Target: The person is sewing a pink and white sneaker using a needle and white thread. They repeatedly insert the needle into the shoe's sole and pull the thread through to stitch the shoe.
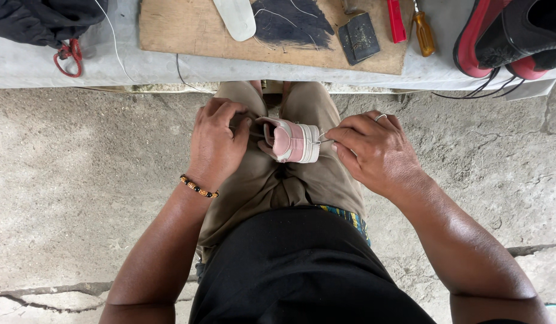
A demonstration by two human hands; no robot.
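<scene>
A small pink and white shoe (292, 140) rests on my knees, held between my two hands. My left hand (218, 141) grips its front end, fingers curled over it, a beaded bracelet on that wrist. My right hand (371, 150), with a ring on one finger, pinches at the shoe's white sole edge, where a thin thread or needle shows between fingertips and sole; which of the two it is stays unclear.
A low bench ahead carries a wooden board (188, 30) with a white insole (236, 17), a dark patch, a black block (358, 37), a red tool (396, 20) and a yellow-handled screwdriver (423, 33). Black and red shoes (506, 36) lie at right, dark cloth (44, 18) at left. Cracked concrete floor lies below.
</scene>
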